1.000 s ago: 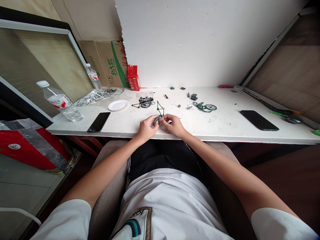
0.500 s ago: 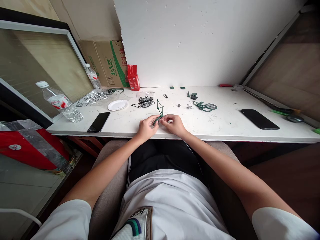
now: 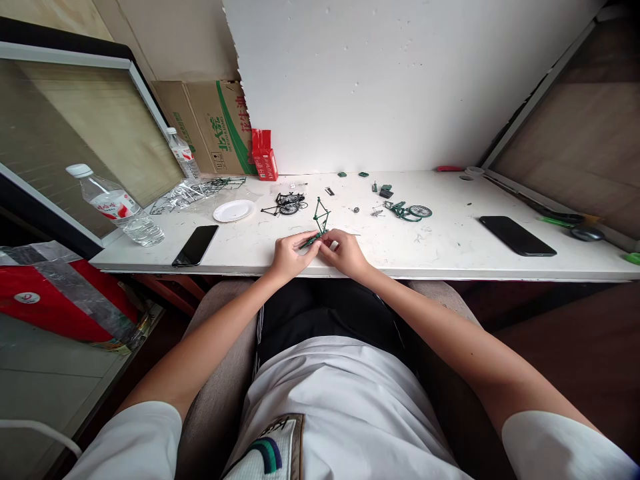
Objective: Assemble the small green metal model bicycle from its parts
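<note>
Fingers on both hands are grasping: I am holding the green bicycle frame between my left hand and my right hand, thumbs and forefingers pinching around its lower end. Its thin bars are rising past the fingertips, and a green part is showing nearly edge-on between the left thumb and forefinger. I am seeing too little between the right fingertips to tell exactly which bit they are pressing.

Taking the white plate as my landmark, I am holding the frame to its right and nearer to me, at the front of the white tabletop. A black miniature bicycle is lying just right of the plate, and a green bicycle assembly with a spoked wheel is resting well to the plate's right, small green pieces lying behind it.

Nearer than the plate and to its left, a dark phone is lying by the front edge; a second phone is resting far to the plate's right. Left of the plate, a water bottle is standing. Behind the plate, a red box is standing beside a cardboard carton.
</note>
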### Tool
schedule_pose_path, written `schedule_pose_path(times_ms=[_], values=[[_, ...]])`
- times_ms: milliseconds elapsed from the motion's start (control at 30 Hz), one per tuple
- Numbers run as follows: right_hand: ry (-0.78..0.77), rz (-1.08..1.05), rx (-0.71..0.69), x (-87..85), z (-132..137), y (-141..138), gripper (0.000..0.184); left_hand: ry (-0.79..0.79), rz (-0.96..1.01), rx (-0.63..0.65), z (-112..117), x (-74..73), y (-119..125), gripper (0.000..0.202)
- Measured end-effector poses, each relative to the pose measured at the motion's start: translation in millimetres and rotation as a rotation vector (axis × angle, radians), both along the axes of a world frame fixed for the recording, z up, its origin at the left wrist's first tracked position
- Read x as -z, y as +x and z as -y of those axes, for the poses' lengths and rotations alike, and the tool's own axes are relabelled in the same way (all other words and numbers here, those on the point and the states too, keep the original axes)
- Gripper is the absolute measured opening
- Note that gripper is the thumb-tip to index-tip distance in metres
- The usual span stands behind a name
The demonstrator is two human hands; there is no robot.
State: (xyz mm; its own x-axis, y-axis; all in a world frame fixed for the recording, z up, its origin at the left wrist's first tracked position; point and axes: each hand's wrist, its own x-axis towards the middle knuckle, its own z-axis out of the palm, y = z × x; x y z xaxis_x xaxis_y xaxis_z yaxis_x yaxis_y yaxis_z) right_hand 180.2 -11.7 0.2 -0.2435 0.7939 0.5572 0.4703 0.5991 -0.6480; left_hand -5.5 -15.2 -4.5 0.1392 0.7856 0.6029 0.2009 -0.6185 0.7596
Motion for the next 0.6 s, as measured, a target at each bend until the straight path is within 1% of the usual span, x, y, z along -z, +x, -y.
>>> schedule_pose_path(times_ms=[100, 167, 467, 600], values=[[0.080, 0.065, 0.027, 3.4, 0.5, 0.0, 0.018, -0.037, 0.041, 0.019, -1.7, -0.6, 0.6, 0.033], [0.099, 0.074, 0.037, 4.8, 0.6, 0.1, 0.020, -0.058, 0.062, 0.040, -2.6, -1.1, 0.8, 0.032], [0.135, 0.001, -0.002, 6.3, 3.3, 2.4, 0.025, -0.081, 0.068, 0.070, 0.4, -4.4, -0.1, 0.032], [0.153, -0.040, -0.008, 8.1, 3.1, 2.7, 0.026, -0.046, 0.063, 0.070, 1.1, -2.3, 0.1, 0.031]])
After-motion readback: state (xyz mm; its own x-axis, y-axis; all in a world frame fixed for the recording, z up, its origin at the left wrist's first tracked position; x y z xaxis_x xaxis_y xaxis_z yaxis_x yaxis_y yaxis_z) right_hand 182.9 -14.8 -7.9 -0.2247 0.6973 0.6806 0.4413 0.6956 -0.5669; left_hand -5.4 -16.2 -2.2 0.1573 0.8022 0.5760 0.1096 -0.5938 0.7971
